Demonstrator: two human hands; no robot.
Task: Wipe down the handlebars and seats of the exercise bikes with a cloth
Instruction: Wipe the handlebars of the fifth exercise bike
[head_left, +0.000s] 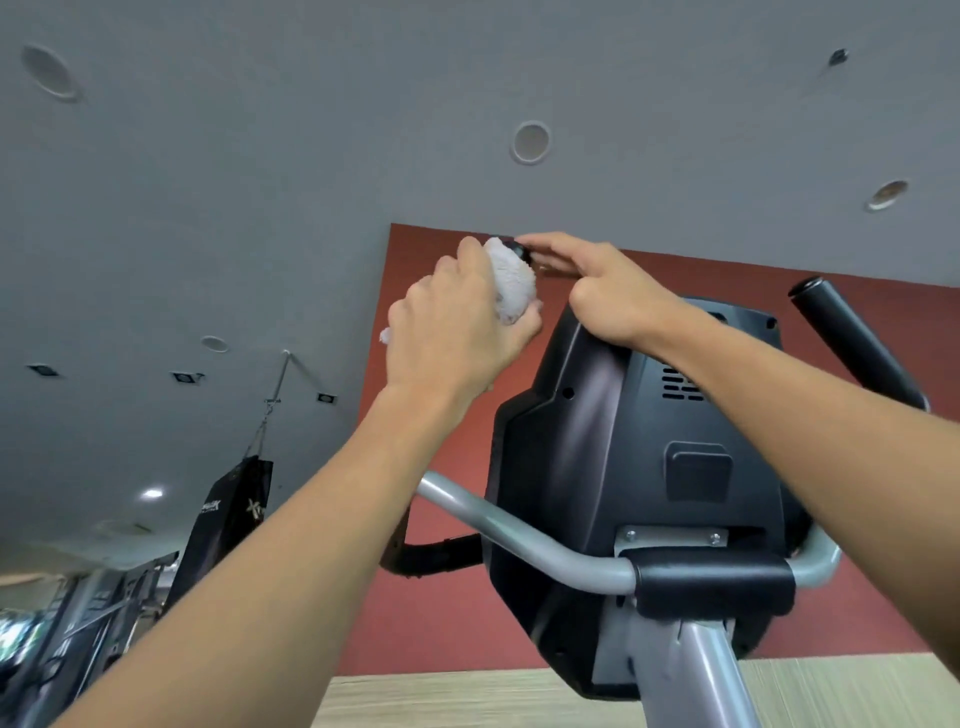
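The left hand (457, 317) clamps a bunched white cloth (511, 283) around the upper end of the left handlebar grip (522, 252), wrapping it so the wipe covers all sides. The right hand (608, 288) pinches the same black grip tip, likely steadying it. Below them the bike's console back (639, 447) faces the camera, with the other handlebar (852, 338) standing to the right.

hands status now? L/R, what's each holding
Left hand: closed around the white cloth.
Right hand: fingers pinch the black handlebar tip that the cloth wraps.
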